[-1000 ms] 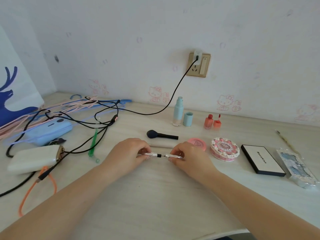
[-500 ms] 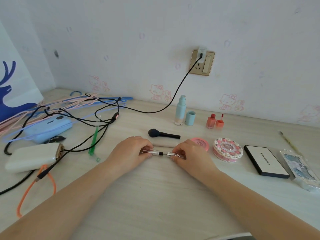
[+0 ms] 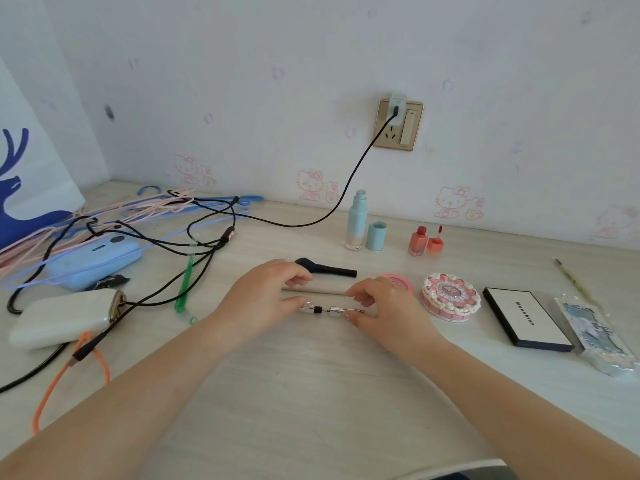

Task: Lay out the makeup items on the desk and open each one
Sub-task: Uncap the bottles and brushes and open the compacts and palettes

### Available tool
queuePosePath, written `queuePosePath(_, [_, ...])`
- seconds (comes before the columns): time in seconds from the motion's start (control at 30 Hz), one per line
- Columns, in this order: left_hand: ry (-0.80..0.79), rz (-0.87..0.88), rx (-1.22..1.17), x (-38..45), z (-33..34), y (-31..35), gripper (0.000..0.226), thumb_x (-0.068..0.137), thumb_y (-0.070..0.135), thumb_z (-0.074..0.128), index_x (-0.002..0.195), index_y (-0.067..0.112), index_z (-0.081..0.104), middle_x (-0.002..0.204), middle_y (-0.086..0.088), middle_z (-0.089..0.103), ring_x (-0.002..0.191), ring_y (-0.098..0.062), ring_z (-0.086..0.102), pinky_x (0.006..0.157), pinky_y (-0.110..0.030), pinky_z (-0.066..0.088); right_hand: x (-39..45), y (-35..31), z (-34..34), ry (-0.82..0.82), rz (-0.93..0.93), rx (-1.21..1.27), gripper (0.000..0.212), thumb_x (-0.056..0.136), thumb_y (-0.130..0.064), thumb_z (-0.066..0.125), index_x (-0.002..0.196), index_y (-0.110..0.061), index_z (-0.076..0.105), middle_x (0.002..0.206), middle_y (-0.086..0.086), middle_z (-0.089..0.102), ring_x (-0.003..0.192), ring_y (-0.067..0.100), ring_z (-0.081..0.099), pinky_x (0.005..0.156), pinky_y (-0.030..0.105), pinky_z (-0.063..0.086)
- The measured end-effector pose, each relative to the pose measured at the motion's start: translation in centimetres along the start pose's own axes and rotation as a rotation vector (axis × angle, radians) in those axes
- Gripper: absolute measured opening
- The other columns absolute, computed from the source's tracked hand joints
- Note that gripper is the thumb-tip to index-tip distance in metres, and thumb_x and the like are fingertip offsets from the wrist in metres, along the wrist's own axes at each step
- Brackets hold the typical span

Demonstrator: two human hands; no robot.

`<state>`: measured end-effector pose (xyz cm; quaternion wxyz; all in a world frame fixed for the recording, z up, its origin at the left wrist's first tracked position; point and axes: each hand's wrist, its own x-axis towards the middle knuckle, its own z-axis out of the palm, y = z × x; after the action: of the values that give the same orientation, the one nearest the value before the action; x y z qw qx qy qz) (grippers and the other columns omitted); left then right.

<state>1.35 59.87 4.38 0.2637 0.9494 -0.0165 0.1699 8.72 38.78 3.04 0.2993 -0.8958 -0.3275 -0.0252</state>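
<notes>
Pulling apart a slim silver tube [image 3: 331,310] low over the counter [image 3: 311,393], the left hand [image 3: 266,299] pinches one end and the right hand [image 3: 384,306] the other, a dark neck showing between. Behind, the blue bottle [image 3: 356,221] and lip tint [image 3: 418,241] stand uncapped; the black palette [image 3: 526,320] and cake-shaped compact [image 3: 451,300] look closed.

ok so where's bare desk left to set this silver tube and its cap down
Widest bare patch: the near desk between your forearms, below the silver tube. A smaller one lies between the black brush and the blue bottle. Crowded: the cables on the left, the black palette on the right.
</notes>
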Motion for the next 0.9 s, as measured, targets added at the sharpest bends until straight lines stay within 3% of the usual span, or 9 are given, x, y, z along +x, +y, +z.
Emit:
queuePosePath(0.17, [0.012,-0.009,-0.116,1.5,0.4,2.6,0.029,0.076,0.028,0.075,0.104,0.030,0.065,0.094,0.019,0.062,0.091,0.007,0.056,0.074,0.001,0.036,-0.6,0.3,-2.0,0.072,-0.019,0.073,0.028,0.080,-0.036,0.070,0.105,-0.028,0.062,0.089,-0.018,0.052,0.088,0.000,0.053,0.079,0.017,0.045])
queuePosePath(0.33, [-0.042,-0.002,-0.230,4.0,2.3,6.2,0.025,0.076,0.027,0.075,0.097,0.037,0.064,0.095,0.021,0.064,0.092,0.010,0.058,0.075,0.000,0.038,-1.8,2.4,-5.4,0.139,0.047,0.145,0.021,0.078,-0.029,0.070,0.096,-0.034,0.061,0.091,-0.016,0.056,0.084,-0.006,0.054,0.073,0.002,0.037])
queuePosePath(0.5, [-0.117,0.088,-0.259,7.7,6.0,10.8,0.024,0.077,0.023,0.073,0.094,0.037,0.064,0.092,0.021,0.066,0.089,0.013,0.056,0.072,0.002,0.036,-3.7,7.2,-9.9,0.224,0.127,0.132,0.023,0.077,-0.028,0.071,0.087,-0.044,0.057,0.089,-0.020,0.057,0.085,-0.011,0.053,0.070,0.007,0.039])
queuePosePath(0.63, [-0.198,0.153,-0.314,11.6,9.8,15.4,0.020,0.078,0.022,0.073,0.094,0.032,0.066,0.090,0.017,0.067,0.086,0.009,0.059,0.076,-0.005,0.042,-5.2,12.5,-14.7,0.302,0.211,0.108,0.025,0.078,-0.028,0.072,0.086,-0.045,0.056,0.094,-0.019,0.059,0.087,-0.009,0.055,0.070,0.007,0.042])
queuePosePath(0.73, [-0.255,0.174,-0.327,14.8,12.8,18.6,0.017,0.077,0.027,0.073,0.092,0.031,0.066,0.089,0.016,0.068,0.085,0.008,0.061,0.084,-0.020,0.045,-5.9,17.1,-18.7,0.378,0.302,0.066,0.024,0.078,-0.026,0.072,0.087,-0.043,0.057,0.094,-0.017,0.063,0.085,-0.009,0.057,0.071,0.012,0.044])
queuePosePath(0.9, [-0.371,0.232,-0.284,20.5,17.4,22.9,0.014,0.078,0.027,0.073,0.090,0.030,0.065,0.089,0.014,0.066,0.083,-0.004,0.063,0.083,-0.023,0.049,-6.2,24.5,-22.9,0.444,0.488,-0.025,0.015,0.080,-0.027,0.071,0.093,-0.033,0.065,0.093,-0.010,0.066,0.076,-0.004,0.057,0.064,0.008,0.036])
